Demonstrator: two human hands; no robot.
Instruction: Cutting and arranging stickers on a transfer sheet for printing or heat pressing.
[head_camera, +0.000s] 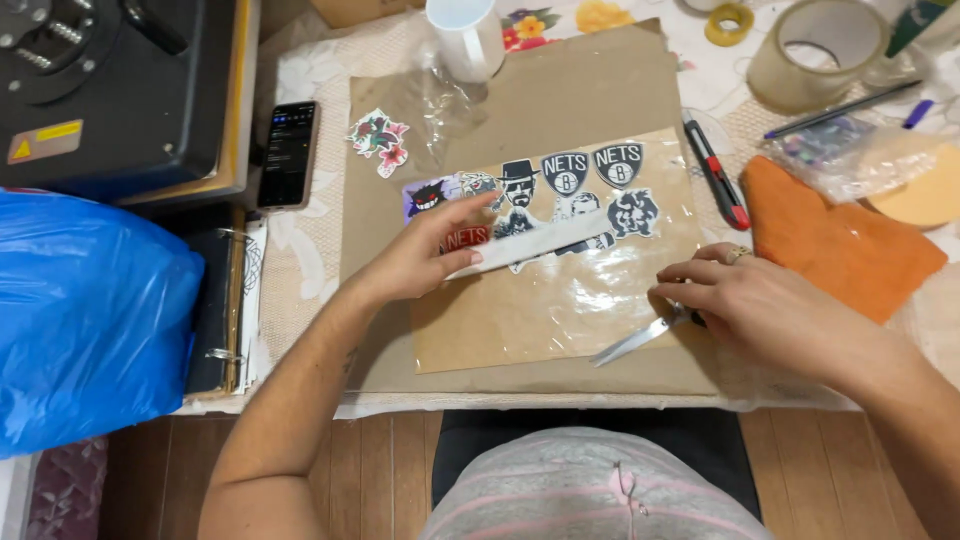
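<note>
Bare forearms, ringed right hand (770, 305), grey pink-striped top (590, 490).

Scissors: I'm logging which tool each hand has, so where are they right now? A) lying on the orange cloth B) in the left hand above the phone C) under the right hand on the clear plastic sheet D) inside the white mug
C: the scissors lie with closed blades poking out from under the right hand, on the clear plastic sheet; the left hand holds a white strip instead.
</note>
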